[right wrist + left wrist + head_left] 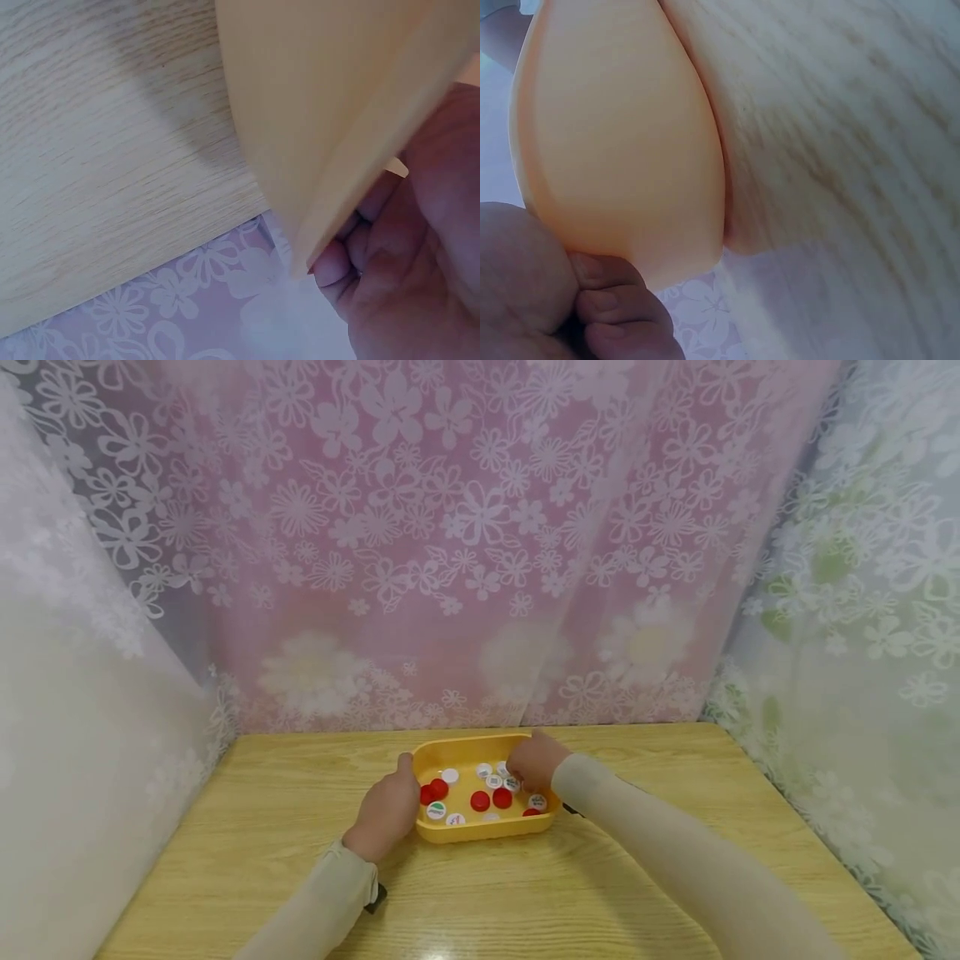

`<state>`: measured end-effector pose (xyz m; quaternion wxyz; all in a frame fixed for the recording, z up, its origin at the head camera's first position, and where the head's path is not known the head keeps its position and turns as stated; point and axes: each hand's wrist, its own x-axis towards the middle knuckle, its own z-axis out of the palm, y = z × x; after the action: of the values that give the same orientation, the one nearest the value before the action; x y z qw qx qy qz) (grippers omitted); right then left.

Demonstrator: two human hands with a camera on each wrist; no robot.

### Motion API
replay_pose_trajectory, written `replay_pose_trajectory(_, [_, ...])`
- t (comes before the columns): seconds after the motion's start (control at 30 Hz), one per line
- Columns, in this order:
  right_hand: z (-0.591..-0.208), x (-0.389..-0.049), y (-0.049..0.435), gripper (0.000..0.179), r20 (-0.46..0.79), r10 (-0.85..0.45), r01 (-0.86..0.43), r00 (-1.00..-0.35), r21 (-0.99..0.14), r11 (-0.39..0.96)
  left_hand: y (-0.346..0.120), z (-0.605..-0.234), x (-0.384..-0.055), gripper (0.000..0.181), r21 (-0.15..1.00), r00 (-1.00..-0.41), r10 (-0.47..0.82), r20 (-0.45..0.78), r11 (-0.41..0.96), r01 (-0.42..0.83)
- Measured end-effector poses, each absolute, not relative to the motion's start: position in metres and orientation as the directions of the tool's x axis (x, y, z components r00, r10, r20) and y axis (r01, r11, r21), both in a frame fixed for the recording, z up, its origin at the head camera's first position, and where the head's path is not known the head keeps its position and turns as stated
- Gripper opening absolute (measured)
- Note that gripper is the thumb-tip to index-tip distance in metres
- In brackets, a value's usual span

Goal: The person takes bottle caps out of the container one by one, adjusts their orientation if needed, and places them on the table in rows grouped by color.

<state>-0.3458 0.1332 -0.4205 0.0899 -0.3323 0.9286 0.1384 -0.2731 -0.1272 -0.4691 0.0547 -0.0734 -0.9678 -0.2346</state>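
A shallow yellow plastic tray [487, 833] sits on the wooden table with round bottle caps in it, some red [480, 801], some white [449, 776]. At its left end my left hand [386, 806] grips the rim, with curled fingers [615, 300] against the outer wall in the left wrist view. My right hand [536, 762] reaches over the back right rim, its fingers bent down among white caps. In the right wrist view the rim partly hides the curled fingers [334, 266], and whether they pinch a cap does not show.
The wooden table [300, 793] extends around the tray. A pink floral curtain [465, 568] hangs along its back edge. Pale floral sheets stand at the left [90, 693] and right [847, 652]. A dark strap piece [376, 898] shows at the left wrist.
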Motion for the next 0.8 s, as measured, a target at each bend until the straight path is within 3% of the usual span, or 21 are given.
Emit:
replay_pose_trajectory(0.53, [-0.4255, -0.3463, 0.1334, 0.027, -0.244, -0.579, -0.627, -0.778, 0.251, 0.737, -0.1287, -0.4679, -0.2773, 0.027, 0.416, -0.976, 0.14, 0.165, 0.888, 0.198])
replay_pose_trajectory(0.8, [-0.4273, -0.3517, 0.1384, 0.029, -0.242, -0.594, -0.639, -0.767, 0.218, 0.737, -0.1266, -0.4664, -0.2776, 0.03, 0.417, -0.98, 0.121, 0.159, 0.892, 0.177])
